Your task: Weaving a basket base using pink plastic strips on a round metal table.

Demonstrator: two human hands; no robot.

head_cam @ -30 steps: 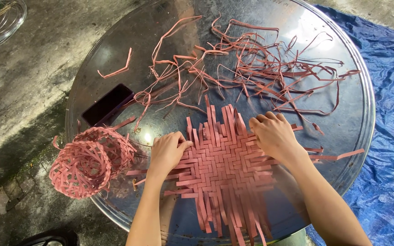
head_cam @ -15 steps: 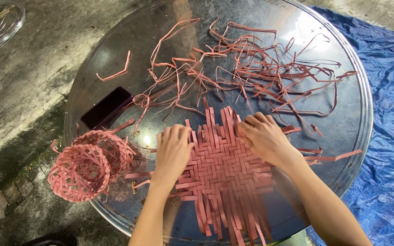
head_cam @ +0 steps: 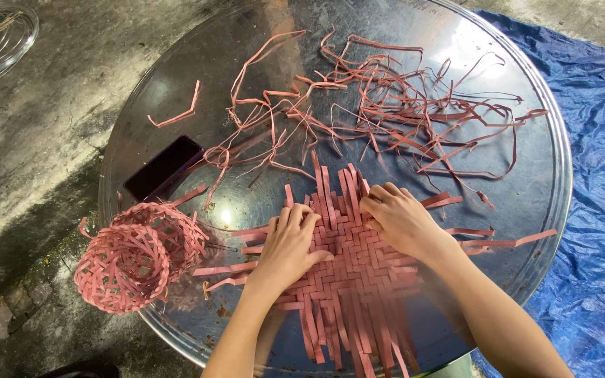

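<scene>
Both hands lie on a flat woven mat (head_cam: 348,273) of pink strips, which sits at the near side of a round glass tabletop (head_cam: 176,91), its loose ends fanning out towards the near edge. The left hand (head_cam: 288,241) is spread palm-down on the left part of the weave, fingers stretched out and close together, pressing flat and gripping nothing. The right hand (head_cam: 397,217) rests on the far right part of the mat, fingers curled a little, their tips at the far strip ends; whether they pinch a strip I cannot tell. The two hands are near each other, with a narrow band of weave between them.

Farther across the table a tangle of loose pink strips (head_cam: 386,105) spreads over the far half, and a single short strip (head_cam: 176,112) lies apart to the far left. A dark flat phone (head_cam: 162,168) lies on the glass to the left. At the near left edge two small round woven baskets (head_cam: 138,255) rest side by side, touching. A blue tarp (head_cam: 603,175) covers the ground on the right, and concrete shows on the left.
</scene>
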